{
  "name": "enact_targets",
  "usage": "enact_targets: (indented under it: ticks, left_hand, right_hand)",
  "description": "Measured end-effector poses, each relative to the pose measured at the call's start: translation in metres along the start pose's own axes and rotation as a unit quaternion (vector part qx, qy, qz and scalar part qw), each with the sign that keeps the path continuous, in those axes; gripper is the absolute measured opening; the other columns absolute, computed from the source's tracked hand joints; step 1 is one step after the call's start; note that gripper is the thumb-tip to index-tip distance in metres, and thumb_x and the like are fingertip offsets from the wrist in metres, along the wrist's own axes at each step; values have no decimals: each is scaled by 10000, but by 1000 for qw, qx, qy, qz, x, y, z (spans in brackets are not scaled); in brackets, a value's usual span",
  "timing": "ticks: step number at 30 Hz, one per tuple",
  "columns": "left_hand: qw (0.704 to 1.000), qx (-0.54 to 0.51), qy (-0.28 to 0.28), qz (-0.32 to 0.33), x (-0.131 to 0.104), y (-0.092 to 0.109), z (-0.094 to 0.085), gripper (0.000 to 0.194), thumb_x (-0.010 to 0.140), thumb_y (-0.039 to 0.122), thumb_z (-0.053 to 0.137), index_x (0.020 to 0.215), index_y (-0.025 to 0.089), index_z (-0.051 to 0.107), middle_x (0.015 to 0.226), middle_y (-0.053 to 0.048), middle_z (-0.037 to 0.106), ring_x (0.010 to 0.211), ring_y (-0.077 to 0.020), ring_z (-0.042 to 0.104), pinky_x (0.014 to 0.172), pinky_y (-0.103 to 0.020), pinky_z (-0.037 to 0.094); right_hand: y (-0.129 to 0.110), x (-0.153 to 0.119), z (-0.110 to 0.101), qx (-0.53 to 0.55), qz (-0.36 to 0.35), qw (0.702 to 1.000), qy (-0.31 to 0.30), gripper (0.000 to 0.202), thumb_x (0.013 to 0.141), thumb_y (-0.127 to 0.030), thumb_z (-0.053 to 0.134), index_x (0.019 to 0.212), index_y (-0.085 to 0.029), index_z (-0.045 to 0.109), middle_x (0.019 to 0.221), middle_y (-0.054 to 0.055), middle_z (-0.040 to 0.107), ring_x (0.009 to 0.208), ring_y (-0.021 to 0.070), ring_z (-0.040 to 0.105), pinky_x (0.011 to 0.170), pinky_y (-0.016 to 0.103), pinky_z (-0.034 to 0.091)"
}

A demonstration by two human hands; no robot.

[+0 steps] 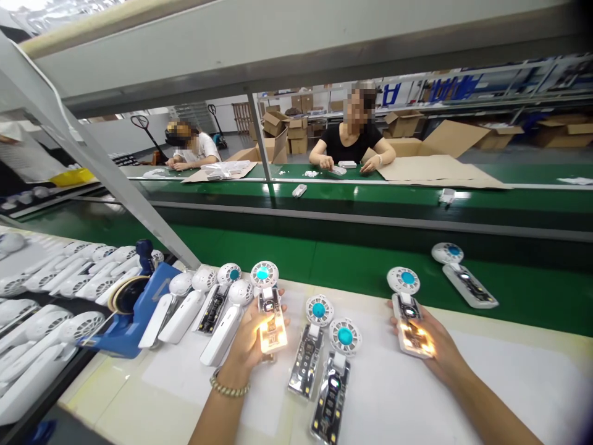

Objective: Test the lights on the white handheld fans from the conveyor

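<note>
My left hand [252, 337] is closed around a small handheld fan [273, 327] whose bare circuit board glows warm yellow; its round head has a lit turquoise centre. In my right hand [435, 346] is a second handheld fan [410, 324], also glowing along the lower board. Both are held upright, heads away from me. Between my hands, two unlit-board fans [306, 361] [331, 395] lie on the white worktop [370, 402] with their circuit boards facing up. Left of my left hand stands a row of white fans [185, 315], one with its board exposed.
A blue tape dispenser [134, 321] sits at the left, beside trays of white fans [50, 321]. Another fan [470, 284] lies on the green conveyor belt [361, 247]. A slanted metal post [115, 179] and an overhead beam [278, 43] frame the bench. Two people work across the belt.
</note>
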State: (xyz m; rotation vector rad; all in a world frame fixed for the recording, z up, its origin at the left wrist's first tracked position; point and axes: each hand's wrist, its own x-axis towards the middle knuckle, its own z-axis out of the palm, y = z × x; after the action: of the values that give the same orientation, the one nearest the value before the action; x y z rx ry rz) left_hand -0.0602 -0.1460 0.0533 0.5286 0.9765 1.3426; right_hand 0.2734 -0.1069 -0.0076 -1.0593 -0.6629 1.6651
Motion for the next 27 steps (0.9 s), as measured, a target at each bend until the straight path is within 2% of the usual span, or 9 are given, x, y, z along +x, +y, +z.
enact_targets:
  ticks: [4,11,17,22,27]
  left_hand:
    - [1000,7,4,-1,0,1,1,504,633,70,623,1104,174,477,845,-39,649,641,-154,633,558,-262,537]
    - [1000,4,2,-3,-2,4,7,505,604,77,640,1078,151,484,836,-49,636,617,-159,622,496,-245,515]
    - [1000,-5,20,-7,-2,4,7,483,608,53,646,1053,178,504,977,-57,626,695,-158,634,627,-291,551]
    - [1000,2,19,-9,-2,5,8,463,628,58,629,1064,170,517,973,-56,630,716,-156,639,640,-279,555]
    - [1000,0,26,7,-1,3,6,460,622,42,625,1052,177,529,1149,-74,572,787,-170,634,661,-298,563]
  right_hand:
    - [1,-1,0,-13,4,1000,-15,520,697,-280,657,1189,-300,490,1175,46,582,781,194,629,666,321,515]
    - [1,-1,0,-23,-1,1000,-5,542,673,-321,675,1183,-306,493,1212,59,556,830,218,626,656,332,509]
    - [1,-1,1,-27,1,999,-17,442,689,-294,659,1109,-276,522,1176,62,574,749,188,618,643,318,508]
    - [0,-1,3,-10,-14,1000,-13,419,698,-247,647,1098,-274,525,1138,40,596,782,184,610,663,308,505]
    - [-2,-3,6,-32,-15,999,-3,417,673,-287,664,1072,-259,545,1165,62,586,754,203,623,608,311,499]
